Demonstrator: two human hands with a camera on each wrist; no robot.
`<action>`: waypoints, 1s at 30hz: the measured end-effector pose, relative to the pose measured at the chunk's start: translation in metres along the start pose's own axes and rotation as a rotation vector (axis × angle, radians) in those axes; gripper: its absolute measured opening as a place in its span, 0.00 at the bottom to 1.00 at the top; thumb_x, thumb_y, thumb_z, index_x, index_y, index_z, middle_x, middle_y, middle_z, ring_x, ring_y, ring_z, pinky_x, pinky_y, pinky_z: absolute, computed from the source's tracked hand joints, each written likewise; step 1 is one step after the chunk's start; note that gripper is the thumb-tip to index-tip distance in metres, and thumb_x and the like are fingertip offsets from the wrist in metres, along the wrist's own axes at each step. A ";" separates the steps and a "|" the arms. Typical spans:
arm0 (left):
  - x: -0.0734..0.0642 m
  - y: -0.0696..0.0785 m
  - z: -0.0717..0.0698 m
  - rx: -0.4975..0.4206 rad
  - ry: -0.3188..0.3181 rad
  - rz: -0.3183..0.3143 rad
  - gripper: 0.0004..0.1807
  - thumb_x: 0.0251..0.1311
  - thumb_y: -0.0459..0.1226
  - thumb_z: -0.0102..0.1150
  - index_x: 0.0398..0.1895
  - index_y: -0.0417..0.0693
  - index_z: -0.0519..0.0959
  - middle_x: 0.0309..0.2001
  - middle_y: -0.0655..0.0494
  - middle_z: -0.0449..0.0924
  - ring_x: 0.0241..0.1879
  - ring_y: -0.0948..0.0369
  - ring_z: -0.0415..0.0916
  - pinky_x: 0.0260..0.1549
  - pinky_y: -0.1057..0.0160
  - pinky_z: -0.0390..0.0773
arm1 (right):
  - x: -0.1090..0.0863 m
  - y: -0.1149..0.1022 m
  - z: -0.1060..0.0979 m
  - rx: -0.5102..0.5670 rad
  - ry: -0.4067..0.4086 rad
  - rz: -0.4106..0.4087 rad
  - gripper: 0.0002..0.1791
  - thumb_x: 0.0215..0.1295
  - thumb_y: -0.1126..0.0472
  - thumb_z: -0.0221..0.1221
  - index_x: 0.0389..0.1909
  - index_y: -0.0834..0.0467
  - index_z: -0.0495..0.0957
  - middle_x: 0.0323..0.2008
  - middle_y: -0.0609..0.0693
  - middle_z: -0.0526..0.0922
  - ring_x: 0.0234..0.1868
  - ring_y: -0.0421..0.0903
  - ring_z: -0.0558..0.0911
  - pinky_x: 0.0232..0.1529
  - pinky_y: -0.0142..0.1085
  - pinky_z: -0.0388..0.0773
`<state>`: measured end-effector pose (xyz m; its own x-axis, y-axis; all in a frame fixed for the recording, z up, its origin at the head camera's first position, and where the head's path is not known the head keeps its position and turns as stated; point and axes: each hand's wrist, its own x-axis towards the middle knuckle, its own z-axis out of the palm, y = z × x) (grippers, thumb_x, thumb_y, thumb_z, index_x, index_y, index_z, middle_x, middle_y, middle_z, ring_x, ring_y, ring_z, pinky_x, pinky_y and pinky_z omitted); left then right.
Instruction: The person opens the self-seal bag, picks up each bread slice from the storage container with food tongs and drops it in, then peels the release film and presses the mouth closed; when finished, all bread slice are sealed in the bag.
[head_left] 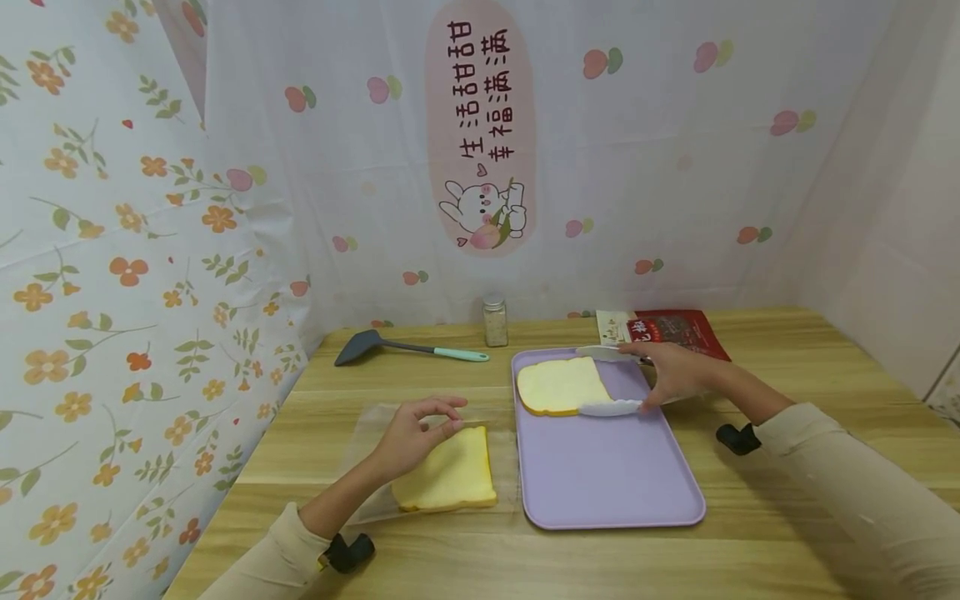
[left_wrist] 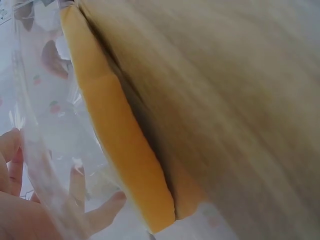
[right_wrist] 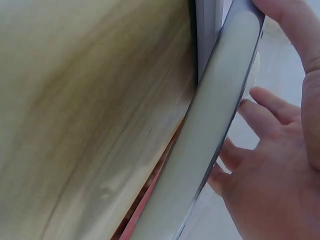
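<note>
Lining up the tongs [head_left: 609,408] on that toast slice [head_left: 562,387] looks like the step right now, no? Where's it sitting?

— Yeah, my read too. It's flat at the far end of the lilac tray [head_left: 600,475], between the tongs' tips. Right hand [head_left: 678,371] is gripping the tongs, thumb on the near arm, fingers on the far one. Can't tell if the far tip actually touches bread.

And the other hand?

— Left hand [head_left: 411,433] looks curled, pinching the film of a clear plastic bag [head_left: 369,423] just left of the tray. Second toast slice [head_left: 453,475] in there.

So what would the next move call for?

— IMO an even, gentle squeeze on both crusts, with the film held up.

Anything in the way?

— Nah, the grey turner [head_left: 363,345], glass seasoning jar [head_left: 495,325] and Sichuan peppercorn pouch [head_left: 686,331] (going by the label) are all beyond the bread.
</note>
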<state>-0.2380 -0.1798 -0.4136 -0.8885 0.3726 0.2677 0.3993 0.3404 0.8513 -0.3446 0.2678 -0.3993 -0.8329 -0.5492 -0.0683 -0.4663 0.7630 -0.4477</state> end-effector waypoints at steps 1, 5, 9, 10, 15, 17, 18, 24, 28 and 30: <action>0.000 0.000 0.000 -0.002 -0.002 0.003 0.08 0.65 0.39 0.64 0.35 0.42 0.84 0.59 0.44 0.79 0.65 0.44 0.69 0.51 0.21 0.61 | 0.001 0.000 -0.001 -0.003 -0.007 0.000 0.60 0.41 0.41 0.78 0.72 0.63 0.61 0.68 0.64 0.67 0.67 0.65 0.67 0.61 0.64 0.66; 0.000 -0.001 0.000 -0.003 -0.004 0.008 0.08 0.66 0.39 0.63 0.35 0.43 0.84 0.58 0.44 0.79 0.64 0.43 0.69 0.51 0.22 0.61 | 0.003 0.002 -0.002 0.008 -0.033 -0.001 0.60 0.41 0.42 0.78 0.72 0.63 0.60 0.68 0.65 0.66 0.68 0.65 0.65 0.62 0.65 0.64; 0.000 -0.001 0.000 -0.005 -0.008 0.007 0.08 0.66 0.38 0.63 0.35 0.42 0.84 0.58 0.43 0.79 0.64 0.43 0.69 0.51 0.22 0.61 | 0.002 0.004 -0.001 0.038 -0.046 -0.004 0.62 0.42 0.41 0.78 0.73 0.64 0.57 0.69 0.65 0.64 0.68 0.66 0.63 0.62 0.66 0.63; 0.000 -0.001 0.000 -0.003 -0.007 0.008 0.07 0.66 0.38 0.63 0.35 0.43 0.84 0.58 0.43 0.79 0.64 0.43 0.69 0.51 0.22 0.61 | 0.002 0.006 -0.001 0.040 -0.042 -0.008 0.62 0.42 0.40 0.77 0.73 0.64 0.57 0.69 0.65 0.64 0.69 0.66 0.63 0.62 0.66 0.62; 0.000 -0.001 -0.001 -0.002 -0.009 0.007 0.06 0.66 0.39 0.63 0.35 0.46 0.84 0.58 0.42 0.79 0.64 0.44 0.69 0.52 0.22 0.61 | -0.006 0.015 -0.003 -0.015 0.015 -0.010 0.62 0.40 0.38 0.78 0.71 0.67 0.59 0.67 0.67 0.66 0.67 0.68 0.64 0.62 0.68 0.61; 0.000 -0.001 -0.001 -0.005 -0.010 0.005 0.06 0.66 0.39 0.63 0.35 0.46 0.84 0.58 0.42 0.79 0.64 0.44 0.69 0.52 0.22 0.62 | -0.010 0.019 -0.004 -0.039 0.031 -0.001 0.62 0.39 0.38 0.78 0.69 0.67 0.62 0.65 0.67 0.67 0.66 0.69 0.65 0.61 0.68 0.61; 0.000 -0.001 -0.001 -0.005 -0.011 0.003 0.06 0.66 0.39 0.63 0.35 0.47 0.84 0.58 0.42 0.79 0.65 0.44 0.69 0.52 0.23 0.61 | -0.012 0.021 -0.004 -0.043 0.034 0.002 0.61 0.39 0.38 0.78 0.69 0.67 0.62 0.64 0.68 0.68 0.65 0.69 0.65 0.61 0.68 0.62; 0.000 0.000 -0.001 -0.009 -0.011 -0.018 0.06 0.66 0.41 0.63 0.35 0.49 0.85 0.59 0.44 0.79 0.65 0.46 0.69 0.54 0.23 0.60 | -0.013 0.027 -0.003 0.016 0.036 0.010 0.58 0.41 0.40 0.78 0.68 0.69 0.64 0.65 0.68 0.68 0.66 0.69 0.65 0.61 0.65 0.64; 0.000 0.002 -0.001 -0.002 -0.007 -0.016 0.08 0.66 0.40 0.63 0.36 0.44 0.84 0.58 0.45 0.80 0.65 0.46 0.69 0.53 0.24 0.62 | -0.012 0.027 -0.001 0.031 0.047 0.003 0.58 0.41 0.40 0.78 0.69 0.67 0.64 0.66 0.68 0.68 0.67 0.69 0.65 0.60 0.66 0.65; 0.000 0.002 -0.001 0.003 -0.004 -0.019 0.09 0.66 0.39 0.64 0.37 0.42 0.84 0.58 0.47 0.80 0.64 0.46 0.69 0.53 0.24 0.62 | -0.012 0.027 -0.002 0.038 0.047 0.000 0.58 0.41 0.41 0.78 0.69 0.67 0.64 0.66 0.68 0.68 0.66 0.69 0.65 0.60 0.66 0.65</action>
<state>-0.2373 -0.1803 -0.4113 -0.8948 0.3700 0.2499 0.3833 0.3496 0.8549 -0.3480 0.2954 -0.4087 -0.8461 -0.5324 -0.0268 -0.4559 0.7488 -0.4810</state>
